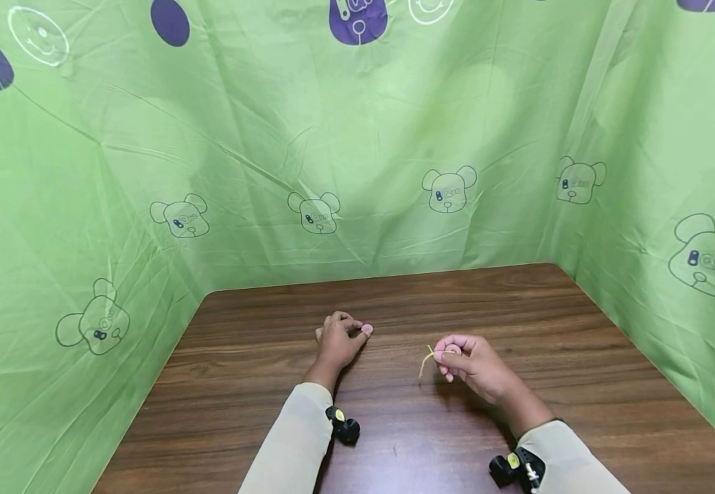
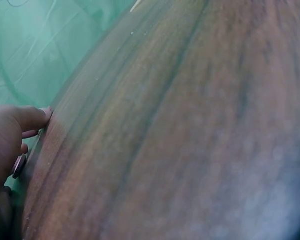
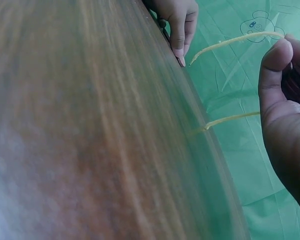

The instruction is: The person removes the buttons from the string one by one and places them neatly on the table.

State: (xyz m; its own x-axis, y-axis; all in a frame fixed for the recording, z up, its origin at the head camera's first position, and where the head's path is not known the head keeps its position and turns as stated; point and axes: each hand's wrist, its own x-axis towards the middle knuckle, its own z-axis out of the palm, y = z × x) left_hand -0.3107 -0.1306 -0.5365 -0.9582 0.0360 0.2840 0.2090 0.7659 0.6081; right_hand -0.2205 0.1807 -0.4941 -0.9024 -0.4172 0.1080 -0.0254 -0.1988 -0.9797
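On the tabletop left of centre, my left hand pinches a small round pink disc between thumb and fingertips, close over the wood. Across from it, my right hand is raised above the table and pinches a thin yellow string. Another pink disc sits among the right fingers, partly covered by them. In the right wrist view, two lengths of the yellow string stick out from the right hand toward the left hand.
The brown wooden table has rounded far corners. Green cloth with printed bear heads hangs behind it and on both sides. Black wrist cameras sit on both pale sleeves.
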